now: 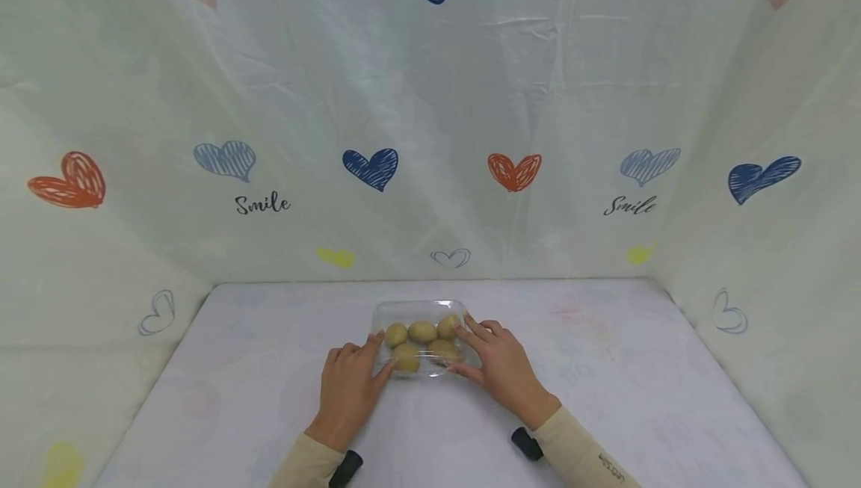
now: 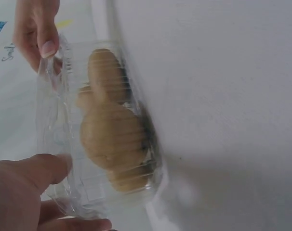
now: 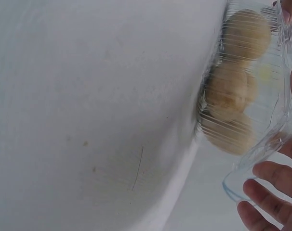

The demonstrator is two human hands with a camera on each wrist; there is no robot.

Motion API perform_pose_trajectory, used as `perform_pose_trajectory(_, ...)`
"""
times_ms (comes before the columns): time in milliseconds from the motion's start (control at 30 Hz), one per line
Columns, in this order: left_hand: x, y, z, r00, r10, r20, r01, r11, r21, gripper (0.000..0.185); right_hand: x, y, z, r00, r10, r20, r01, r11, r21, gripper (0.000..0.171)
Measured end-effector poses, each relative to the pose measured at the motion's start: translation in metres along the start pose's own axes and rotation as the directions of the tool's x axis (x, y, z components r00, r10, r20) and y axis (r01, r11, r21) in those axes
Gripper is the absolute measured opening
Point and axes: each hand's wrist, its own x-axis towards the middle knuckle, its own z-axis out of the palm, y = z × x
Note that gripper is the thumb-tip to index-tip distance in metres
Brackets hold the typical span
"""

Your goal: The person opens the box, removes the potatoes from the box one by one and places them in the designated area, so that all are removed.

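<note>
A clear plastic clamshell box (image 1: 417, 304) sits on the white table, holding several small yellow-brown potatoes (image 1: 421, 332). My left hand (image 1: 378, 353) grips the box's left near corner. In the left wrist view its thumb (image 2: 40, 168) lies on the lid and its fingers lie under the rim of the box (image 2: 52, 110). My right hand (image 1: 472, 346) holds the right side, fingers over the lid and thumb at the near edge. In the left wrist view the right hand (image 2: 40, 38) pinches the far corner. The right wrist view shows the potatoes (image 3: 232, 91) through the ribbed wall, with the right hand's fingers (image 3: 269, 192) beside the rim.
A cloth printed with hearts and the word "Smile" (image 1: 430, 167) walls the table (image 1: 269, 368) at the back and on both sides. Black wrist straps (image 1: 526, 443) sit on my cream sleeves near the front edge.
</note>
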Motion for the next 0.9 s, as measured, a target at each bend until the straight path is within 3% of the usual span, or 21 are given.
perform_pose_trajectory(467, 0.0054, 0.0, -0.0028, 0.998, -0.046, 0.03, 0.048, 0.996, -0.069, 0.047, 0.0025, 0.0034, 0.0009, 1.0, 0.009, -0.007, -0.008, 1.0, 0.007, 0.07)
perform_pose_trajectory(900, 0.0002, -0.0031, -0.0023, 0.993, -0.116, -0.019, 0.113, 0.984, -0.136, 0.047, -0.0017, 0.0001, -0.0033, 0.996, 0.047, 0.071, -0.051, 0.997, 0.062, 0.072)
